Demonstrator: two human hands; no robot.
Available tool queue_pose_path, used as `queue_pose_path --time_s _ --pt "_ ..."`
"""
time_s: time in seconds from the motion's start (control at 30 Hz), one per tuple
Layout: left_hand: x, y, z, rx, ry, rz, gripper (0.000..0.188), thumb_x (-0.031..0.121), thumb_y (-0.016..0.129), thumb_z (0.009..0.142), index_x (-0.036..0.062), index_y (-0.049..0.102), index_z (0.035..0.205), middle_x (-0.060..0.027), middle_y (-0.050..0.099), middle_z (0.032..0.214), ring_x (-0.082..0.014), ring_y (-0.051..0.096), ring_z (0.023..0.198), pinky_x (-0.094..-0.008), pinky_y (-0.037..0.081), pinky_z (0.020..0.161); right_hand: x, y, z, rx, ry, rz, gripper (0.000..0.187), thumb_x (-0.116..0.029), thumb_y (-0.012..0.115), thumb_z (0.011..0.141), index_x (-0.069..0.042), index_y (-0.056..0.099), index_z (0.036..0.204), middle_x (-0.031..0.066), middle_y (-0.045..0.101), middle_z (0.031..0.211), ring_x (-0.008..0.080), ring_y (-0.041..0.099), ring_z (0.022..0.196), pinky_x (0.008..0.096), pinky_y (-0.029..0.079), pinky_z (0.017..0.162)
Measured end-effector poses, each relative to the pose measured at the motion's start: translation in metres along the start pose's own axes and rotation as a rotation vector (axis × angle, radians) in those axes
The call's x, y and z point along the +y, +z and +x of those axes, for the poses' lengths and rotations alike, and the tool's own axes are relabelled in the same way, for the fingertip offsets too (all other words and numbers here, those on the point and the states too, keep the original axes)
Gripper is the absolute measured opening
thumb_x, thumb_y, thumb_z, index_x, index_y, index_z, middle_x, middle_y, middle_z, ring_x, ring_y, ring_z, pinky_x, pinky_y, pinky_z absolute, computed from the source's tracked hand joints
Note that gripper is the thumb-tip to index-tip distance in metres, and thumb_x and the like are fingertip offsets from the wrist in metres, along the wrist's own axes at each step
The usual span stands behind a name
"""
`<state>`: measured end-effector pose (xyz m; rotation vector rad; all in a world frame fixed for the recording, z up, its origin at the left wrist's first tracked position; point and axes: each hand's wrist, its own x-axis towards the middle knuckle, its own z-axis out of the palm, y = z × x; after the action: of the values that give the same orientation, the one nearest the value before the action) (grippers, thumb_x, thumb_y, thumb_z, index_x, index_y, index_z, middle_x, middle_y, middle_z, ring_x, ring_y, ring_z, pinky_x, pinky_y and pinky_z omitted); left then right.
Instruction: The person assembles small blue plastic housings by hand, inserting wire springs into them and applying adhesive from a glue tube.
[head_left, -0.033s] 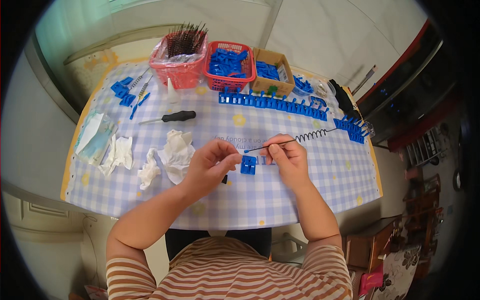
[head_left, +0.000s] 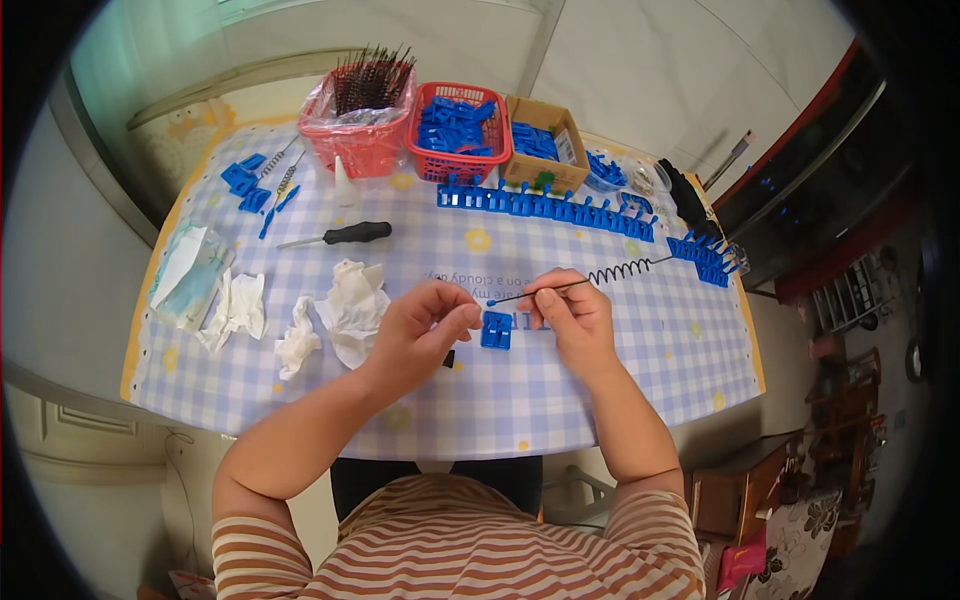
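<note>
In my right hand (head_left: 572,315) is a thin black rod with a coiled, spring-like section (head_left: 622,271), pinched between thumb and fingers. The coil stretches away to the right, and a small blue piece (head_left: 491,303) sits at the rod's left end. My left hand (head_left: 425,325) is closed in a pinch just left of that blue end; whether anything is between its fingertips is too small to make out. On the tablecloth between both hands lies a blue square plastic part (head_left: 496,331). A small black object (head_left: 449,359) shows partly beside my left wrist.
A red bin (head_left: 345,150) of black coiled rods, a red basket (head_left: 460,170) and a cardboard box (head_left: 540,177) of blue parts stand behind. Before them runs a row of blue parts (head_left: 545,207). Leftward lie a screwdriver (head_left: 357,233), crumpled tissues (head_left: 352,300) and a tissue pack (head_left: 190,280).
</note>
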<state>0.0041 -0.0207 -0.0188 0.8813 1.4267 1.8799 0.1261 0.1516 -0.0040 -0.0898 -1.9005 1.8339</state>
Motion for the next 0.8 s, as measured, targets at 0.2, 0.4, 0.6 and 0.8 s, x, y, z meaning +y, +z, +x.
queue_pose_path --time_s 0.2,0.4,0.6,0.8 --pt "0.0 -0.008 0.0 0.018 0.013 0.176 0.023 0.02 0.055 0.096 0.0032 0.058 0.081 -0.0007 0.06 0.074 -0.0057 0.052 0.067 -0.0223 0.043 0.063 0.005 0.001 0.003 -0.023 0.015 -0.004 0.016 -0.012 0.053 0.095 0.002 0.059 0.102 0.0085 0.065 0.092 0.0098 0.06 0.076 0.0222 0.048 0.065" --pt "-0.005 -0.011 0.002 0.035 0.072 0.232 0.012 0.012 0.061 0.092 0.0024 0.06 0.085 0.0005 0.059 0.074 -0.0055 0.053 0.068 -0.0209 0.043 0.063 0.005 0.002 0.002 0.002 0.002 -0.012 0.016 -0.012 0.053 0.095 0.002 0.06 0.1 0.009 0.064 0.093 0.0108 0.061 0.08 0.0227 0.048 0.065" --pt "-0.009 -0.007 0.001 0.048 0.081 0.094 0.017 0.007 0.066 0.086 0.0013 0.061 0.102 -0.0016 0.064 0.086 -0.0071 0.057 0.079 -0.0223 0.047 0.073 0.005 0.002 0.004 0.042 -0.025 -0.045 0.015 -0.012 0.056 0.094 0.003 0.06 0.097 0.0086 0.064 0.093 0.0112 0.062 0.079 0.0226 0.048 0.063" --pt "-0.012 -0.003 0.003 0.079 0.193 0.188 0.016 0.003 0.066 0.084 0.0011 0.061 0.1 -0.0025 0.064 0.085 -0.0087 0.057 0.077 -0.0233 0.047 0.073 -0.004 0.008 0.004 0.107 -0.044 -0.103 0.017 -0.013 0.06 0.092 0.003 0.062 0.088 0.0073 0.066 0.086 0.0106 0.061 0.073 0.0221 0.047 0.061"
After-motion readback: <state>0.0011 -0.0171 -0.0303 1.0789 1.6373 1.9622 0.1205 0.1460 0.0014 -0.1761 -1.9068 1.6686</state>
